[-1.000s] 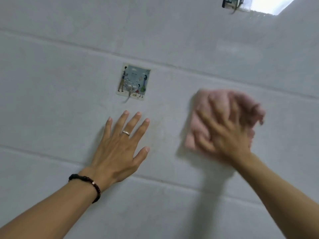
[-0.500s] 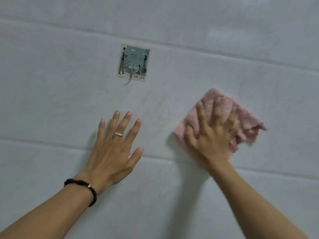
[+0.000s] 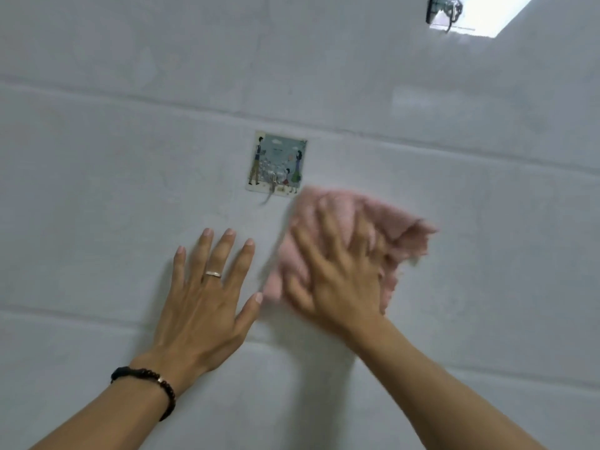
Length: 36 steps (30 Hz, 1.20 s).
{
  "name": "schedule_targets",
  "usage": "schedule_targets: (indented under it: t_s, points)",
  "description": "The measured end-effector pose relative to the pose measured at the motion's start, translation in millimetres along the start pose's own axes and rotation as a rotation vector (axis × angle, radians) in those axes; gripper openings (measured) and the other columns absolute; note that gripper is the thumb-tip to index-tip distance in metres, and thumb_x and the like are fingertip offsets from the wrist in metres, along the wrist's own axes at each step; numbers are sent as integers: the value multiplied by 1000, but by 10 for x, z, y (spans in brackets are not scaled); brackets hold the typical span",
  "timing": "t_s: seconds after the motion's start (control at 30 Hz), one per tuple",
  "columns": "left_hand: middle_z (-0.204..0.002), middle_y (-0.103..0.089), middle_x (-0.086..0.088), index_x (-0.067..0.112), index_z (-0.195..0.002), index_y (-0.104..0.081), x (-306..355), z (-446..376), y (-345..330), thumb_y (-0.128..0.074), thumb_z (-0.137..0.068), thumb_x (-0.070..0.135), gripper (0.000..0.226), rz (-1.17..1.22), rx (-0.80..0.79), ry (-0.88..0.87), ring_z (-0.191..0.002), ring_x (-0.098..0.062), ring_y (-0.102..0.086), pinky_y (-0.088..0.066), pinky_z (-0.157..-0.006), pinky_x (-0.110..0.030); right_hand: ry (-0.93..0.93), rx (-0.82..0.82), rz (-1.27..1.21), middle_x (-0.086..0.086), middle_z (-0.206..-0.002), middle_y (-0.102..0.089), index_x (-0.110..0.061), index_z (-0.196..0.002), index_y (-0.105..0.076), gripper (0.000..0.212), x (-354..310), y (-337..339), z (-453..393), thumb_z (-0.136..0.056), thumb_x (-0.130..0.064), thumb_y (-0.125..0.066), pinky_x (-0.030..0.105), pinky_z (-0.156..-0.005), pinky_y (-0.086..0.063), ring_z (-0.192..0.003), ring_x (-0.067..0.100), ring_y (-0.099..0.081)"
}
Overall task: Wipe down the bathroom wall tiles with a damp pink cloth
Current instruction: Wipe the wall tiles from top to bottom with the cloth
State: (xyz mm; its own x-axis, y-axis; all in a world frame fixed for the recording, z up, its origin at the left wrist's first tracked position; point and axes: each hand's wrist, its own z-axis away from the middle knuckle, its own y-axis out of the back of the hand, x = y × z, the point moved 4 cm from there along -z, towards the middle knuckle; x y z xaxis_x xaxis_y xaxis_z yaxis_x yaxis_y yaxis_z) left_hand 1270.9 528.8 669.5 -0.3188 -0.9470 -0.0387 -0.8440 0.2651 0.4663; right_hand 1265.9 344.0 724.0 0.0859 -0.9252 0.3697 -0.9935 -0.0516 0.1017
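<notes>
Flat on wall tiles (image 3: 97, 196): left hand (image 3: 204, 303) bare, right hand (image 3: 337, 280) spread over pink cloth (image 3: 399, 228).

The right hand (image 3: 337, 271) is smeared by motion blur, so its finger outlines cannot be traced. The crumpled pink terry cloth (image 3: 386, 219) is blurred too, and its middle is hidden under that hand. Both forearms are cut off by the lower edge. A dark metal hook fixture (image 3: 443, 9) beside a bright opening is clipped by the top edge. The small figures printed on the square illustrated adhesive hook plate (image 3: 277, 164) are too fine to be made out.
</notes>
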Motion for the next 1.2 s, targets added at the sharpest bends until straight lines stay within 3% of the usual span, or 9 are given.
schedule_targets:
  t_s: [0.07,0.13,0.3,0.47,0.63,0.73,0.87,1.07,1.2]
  points:
    - [-160,-21,-7,22,-154,-21,-45,-18,9,-28,-93,55,69,-25,-19,-11,-149,-31,-9,-11,-115,-60,278,-43,-29,9,-161,-33,-26,-147,-52,66,9,41,248,-90,-60,-50,67,-111,-28,-146,54,-23]
    - [-158,-28,-5,22,-153,-25,-82,-49,55,-28,-93,54,68,-34,-28,-27,-148,-32,-15,-14,-115,-59,350,-56,29,8,-161,-35,-27,-146,-53,68,264,92,132,-88,-62,-52,64,-111,-30,-143,53,-29]
    - [-153,-39,-2,23,-148,-39,-119,-59,124,-30,-93,53,64,-45,-8,-36,-143,-30,-29,-20,-112,-56,-143,-41,119,4,-166,-22,-33,-154,-38,74,413,166,-673,-87,-65,-38,61,-110,-21,-145,49,-20]
    - [-154,-36,-3,21,-148,-37,-137,-66,172,-28,-94,54,64,-30,16,-56,-144,-28,-27,-19,-112,-57,273,-112,33,7,-161,-34,-27,-149,-48,74,278,120,-227,-87,-66,-48,62,-113,-26,-144,52,-26]
    - [-158,-27,-7,20,-150,-33,-174,-183,222,-31,-93,52,66,-29,55,5,-148,-33,-16,-12,-114,-58,34,-83,121,0,-167,-17,-34,-158,-25,81,478,151,-1274,-86,-71,-34,65,-113,-20,-147,47,-15]
    - [-158,-28,-6,21,-150,-33,-215,-167,178,-31,-93,53,65,-31,38,33,-148,-33,-14,-10,-114,-58,104,-60,91,4,-168,-14,-28,-159,-27,78,282,82,-839,-91,-65,-36,65,-114,-19,-150,48,-13]
    - [-160,-21,-5,21,-151,-30,-236,-17,132,-31,-93,52,66,-1,35,26,-149,-30,-11,-8,-115,-55,379,-106,29,9,-161,-35,-23,-149,-48,74,220,117,-239,-87,-62,-51,66,-103,-36,-143,53,-26]
    - [-161,-19,-6,22,-153,-24,-229,192,60,-30,-93,52,67,36,15,51,-149,-28,-10,-7,-115,-53,-25,-39,93,3,-167,-20,-32,-155,-35,75,294,113,-896,-88,-66,-37,64,-112,-19,-148,50,-15]
    - [-160,-20,-6,22,-152,-26,-279,314,33,-30,-93,52,67,33,-15,54,-149,-28,-10,-8,-114,-55,302,-97,35,10,-163,-28,-25,-151,-45,70,-115,5,342,-90,-58,-48,70,-105,-31,-145,54,-24]
